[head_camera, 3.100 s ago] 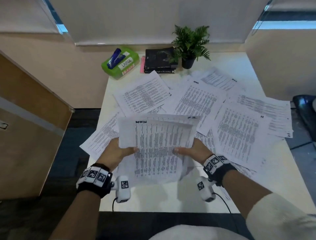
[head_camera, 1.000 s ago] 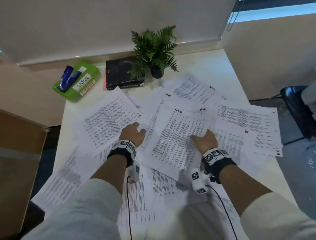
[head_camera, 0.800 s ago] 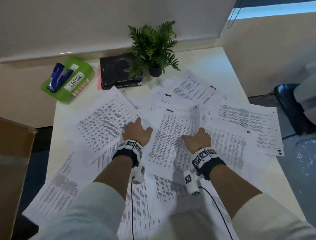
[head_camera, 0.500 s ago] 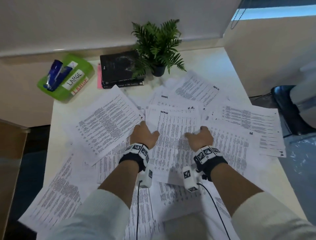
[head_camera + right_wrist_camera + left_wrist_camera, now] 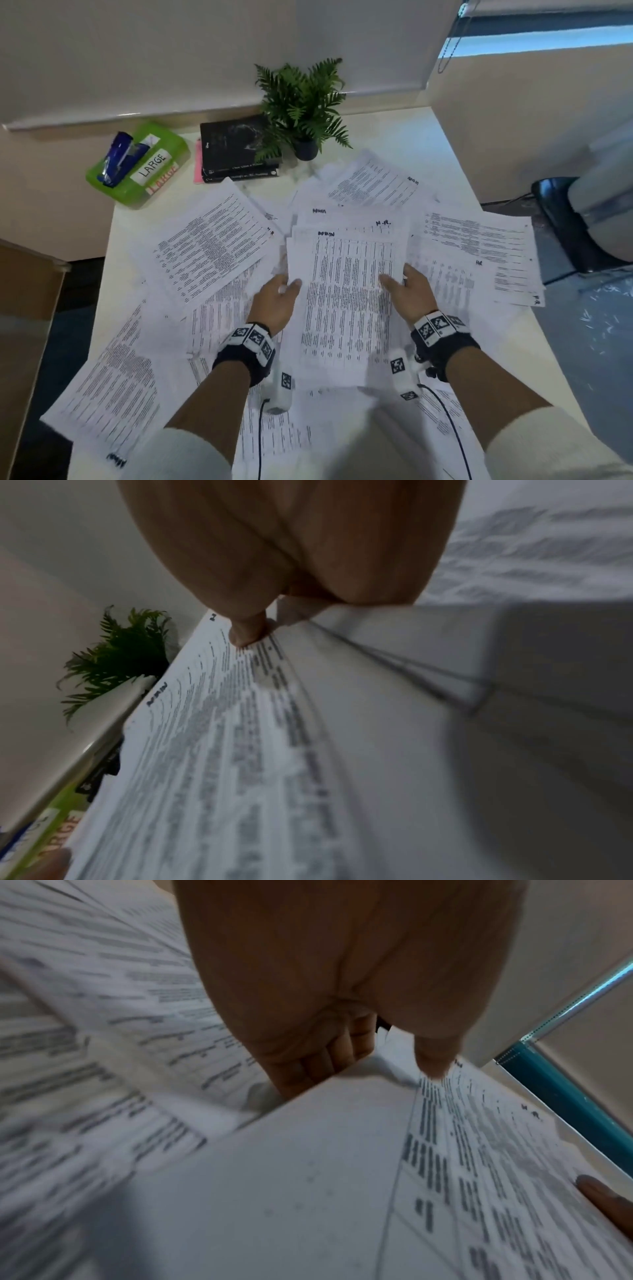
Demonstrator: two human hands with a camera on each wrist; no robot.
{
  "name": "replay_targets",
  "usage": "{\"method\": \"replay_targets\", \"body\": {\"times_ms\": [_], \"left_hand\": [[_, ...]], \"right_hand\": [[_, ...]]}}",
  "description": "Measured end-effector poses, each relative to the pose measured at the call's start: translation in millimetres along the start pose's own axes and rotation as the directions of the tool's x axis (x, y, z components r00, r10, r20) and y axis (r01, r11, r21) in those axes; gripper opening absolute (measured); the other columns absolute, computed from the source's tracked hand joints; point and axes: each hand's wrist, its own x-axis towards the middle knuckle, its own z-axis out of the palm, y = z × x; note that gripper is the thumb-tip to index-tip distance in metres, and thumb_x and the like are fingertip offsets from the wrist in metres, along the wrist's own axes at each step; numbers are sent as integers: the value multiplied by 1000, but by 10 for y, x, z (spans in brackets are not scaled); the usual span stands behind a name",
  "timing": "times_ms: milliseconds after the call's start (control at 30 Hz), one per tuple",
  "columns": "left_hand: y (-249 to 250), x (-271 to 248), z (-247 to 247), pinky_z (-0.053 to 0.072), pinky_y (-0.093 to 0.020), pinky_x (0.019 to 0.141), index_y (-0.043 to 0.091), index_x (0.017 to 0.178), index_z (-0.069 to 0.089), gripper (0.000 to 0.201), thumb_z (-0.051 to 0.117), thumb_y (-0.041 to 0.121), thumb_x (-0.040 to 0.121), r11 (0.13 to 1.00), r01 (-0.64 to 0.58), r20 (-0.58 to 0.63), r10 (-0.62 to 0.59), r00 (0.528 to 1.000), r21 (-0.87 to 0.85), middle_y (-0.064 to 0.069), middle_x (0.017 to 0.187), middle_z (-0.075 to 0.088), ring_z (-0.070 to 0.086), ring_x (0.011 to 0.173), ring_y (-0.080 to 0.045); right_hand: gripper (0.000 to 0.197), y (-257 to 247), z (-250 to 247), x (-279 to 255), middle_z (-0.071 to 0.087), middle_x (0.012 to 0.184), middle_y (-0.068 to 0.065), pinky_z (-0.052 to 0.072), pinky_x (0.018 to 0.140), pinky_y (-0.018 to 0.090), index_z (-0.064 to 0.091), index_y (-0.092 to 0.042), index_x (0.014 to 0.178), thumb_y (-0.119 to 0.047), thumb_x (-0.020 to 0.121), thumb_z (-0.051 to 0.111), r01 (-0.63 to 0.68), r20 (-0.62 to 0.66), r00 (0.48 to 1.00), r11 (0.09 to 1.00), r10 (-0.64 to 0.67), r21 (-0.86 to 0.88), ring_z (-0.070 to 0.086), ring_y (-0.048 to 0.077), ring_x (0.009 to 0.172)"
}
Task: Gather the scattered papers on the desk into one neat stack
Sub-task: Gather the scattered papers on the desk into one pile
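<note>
At the far left corner of the white desk (image 5: 404, 144) sits a lime-green plastic box (image 5: 137, 164) labelled LARGE with a blue stapler (image 5: 118, 157) lying on top. Just right of it are two stacked black books (image 5: 236, 150) over a pink sheet, and beside those a small green fern in a dark pot (image 5: 303, 102). Printed white sheets of scattered papers (image 5: 212, 246) cover most of the desk, overlapping at all angles, some hanging past the near left edge.

In the middle, the left hand (image 5: 275, 301) grips the left edge of a raised bundle of printed white pages (image 5: 346, 301), thumb on the top sheet and fingers (image 5: 329, 1064) curled underneath. The top page carries a table of text and a handwritten word in its upper left corner. The right hand (image 5: 409, 294) pinches the bundle's right edge the same way, thumb pressed on top; its other fingers are hidden under the paper. Both wrists wear black bands with square black-and-white markers. More loose sheets lie to the right, near a dark chair (image 5: 575, 226) off the desk's edge
</note>
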Motion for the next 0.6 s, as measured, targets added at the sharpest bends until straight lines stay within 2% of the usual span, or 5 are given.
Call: {"method": "replay_targets", "body": {"times_ms": [133, 200, 267, 367, 600], "left_hand": [[-67, -264, 334, 51, -18, 73, 17, 124, 53, 40, 72, 22, 89, 987, 28, 134, -7, 991, -158, -2, 122, 68, 68, 94, -9], [-49, -383, 513, 52, -14, 69, 19, 128, 48, 47, 70, 6, 89, 981, 26, 178, 9, 984, -194, -4, 121, 68, 68, 91, -4], [6, -501, 709, 56, -23, 82, 22, 130, 45, 50, 66, 2, 90, 985, 1, 188, 32, 982, -175, -2, 125, 65, 67, 105, -13], [111, -670, 1024, 48, -39, 104, 23, 133, 45, 46, 61, 4, 94, 987, -39, 196, 69, 978, -153, 3, 128, 60, 59, 120, -19], [400, -1035, 1656, 39, -23, 88, 15, 117, 53, 17, 46, 24, 103, 988, -153, 152, 152, 977, -5, 11, 108, 52, 52, 99, -10]], "right_hand": [[51, 298, -277, -237, 51, 98, -10, 37, 80, 23, 63, -21, 111, -66, 90, 50, -26, -27, 999, 998, 24, -55, 56, 11, 89], [58, 507, -422, -284, 46, 71, -10, 35, 62, 23, 50, -26, 71, -84, 73, 44, -42, -61, 997, 995, 37, -89, 45, 7, 64], [65, 682, -579, -322, 66, 95, 18, 48, 79, 38, 64, -1, 96, -65, 86, 54, -67, -76, 995, 993, 60, -96, 63, 30, 87], [76, 901, -839, -343, 39, 153, 16, 35, 114, 46, 35, -1, 147, -44, 92, 65, -107, -3, 994, 993, 106, -45, 41, 34, 138], [49, 1281, -1391, -277, 50, 145, 7, 38, 108, 36, 45, -9, 140, -24, 96, 61, -63, -44, 997, 984, 56, -169, 43, 28, 136]]}}
